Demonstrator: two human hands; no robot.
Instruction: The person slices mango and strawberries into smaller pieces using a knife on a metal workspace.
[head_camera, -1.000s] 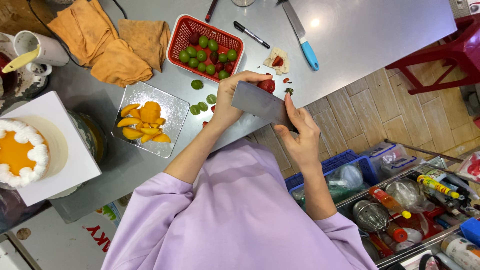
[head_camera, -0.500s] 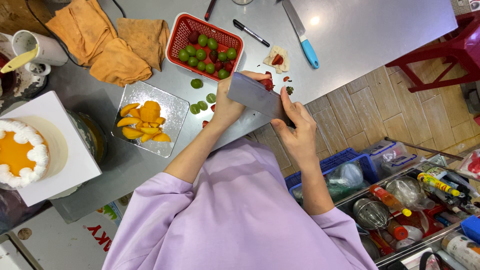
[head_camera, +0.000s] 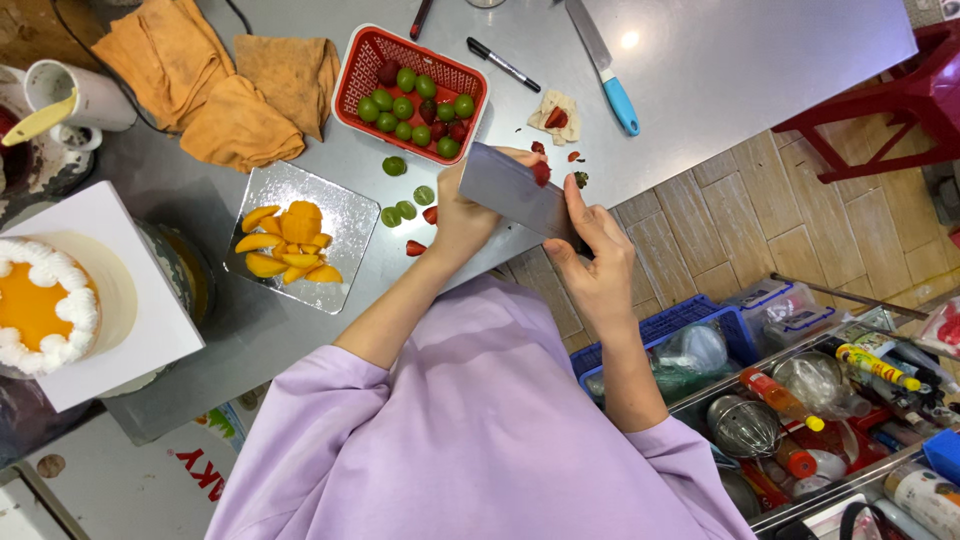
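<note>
Head view: right hand (head_camera: 598, 262) grips cleaver (head_camera: 515, 190); left hand (head_camera: 462, 215) fingers closed, steadying strawberry piece (head_camera: 541, 173) on the bench (head_camera: 720, 60).

Red basket (head_camera: 362, 62) is holding green and dark-red fruit, orange cloths (head_camera: 215, 85) are lying nearby (knife handle (head_camera: 620, 103) showing light blue).

A broad steel cleaver (head_camera: 512, 190) sits flat-side up over the grey bench, blade angled down toward the right, gripped at its handle end. A red strawberry piece (head_camera: 541, 173) rests on the blade near its upper edge. More cut strawberry bits (head_camera: 415, 247) lie just left on the bench.
</note>
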